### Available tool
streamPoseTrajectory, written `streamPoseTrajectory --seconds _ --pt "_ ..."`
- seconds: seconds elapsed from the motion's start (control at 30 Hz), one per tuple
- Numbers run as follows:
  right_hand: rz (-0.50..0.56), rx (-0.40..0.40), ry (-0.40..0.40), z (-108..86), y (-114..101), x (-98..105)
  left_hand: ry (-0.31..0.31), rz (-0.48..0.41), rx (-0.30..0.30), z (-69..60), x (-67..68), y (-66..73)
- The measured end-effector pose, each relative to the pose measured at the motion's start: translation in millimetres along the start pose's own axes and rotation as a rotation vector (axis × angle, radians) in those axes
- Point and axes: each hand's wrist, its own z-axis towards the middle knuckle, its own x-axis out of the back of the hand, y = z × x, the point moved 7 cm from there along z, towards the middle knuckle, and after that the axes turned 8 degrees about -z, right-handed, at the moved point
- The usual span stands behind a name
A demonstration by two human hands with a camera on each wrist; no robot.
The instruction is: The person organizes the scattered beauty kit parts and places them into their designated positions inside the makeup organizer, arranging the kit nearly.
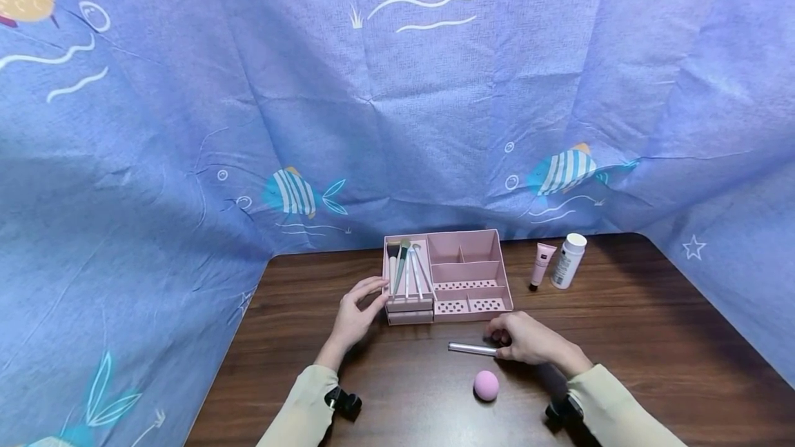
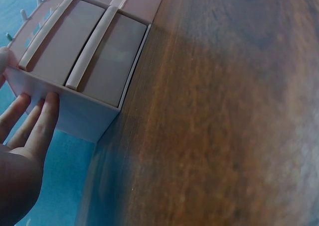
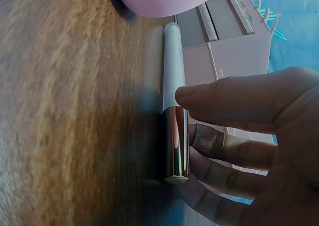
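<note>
At the table's middle, a slim cosmetic tube [image 1: 472,349] lies with its pale barrel pointing left; its shiny rose-gold cap [image 3: 178,146] shows in the right wrist view. My right hand [image 1: 528,339] pinches it around the cap end, thumb on one side and curled fingers on the other. The pink organizer [image 1: 468,267] stands behind it, with several makeup brushes [image 1: 410,269] in its left section. My left hand [image 1: 356,316] rests against the organizer's left side, and its fairly straight fingers [image 2: 44,129] touch the wall beside two small drawers [image 2: 107,56].
A pink makeup sponge [image 1: 486,385] sits in front of the tube, near my right wrist. To the organizer's right are a small pink squeeze tube [image 1: 542,266] and a white bottle [image 1: 568,261]. Blue fish-print cloth [image 1: 404,123] hangs behind the wooden table [image 1: 298,336].
</note>
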Motion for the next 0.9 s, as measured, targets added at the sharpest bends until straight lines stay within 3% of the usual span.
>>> streamPoseTrajectory --seconds 0.5,0.9 --pt "-0.013 0.004 -0.008 1.0 1.3 -3.0 0.007 -0.022 -0.037 0.1 -1.0 -1.3" --pt "-0.049 0.041 0.037 -2.4 1.5 -4.0 0.010 -0.023 -0.048 0.2 -0.8 -2.2"
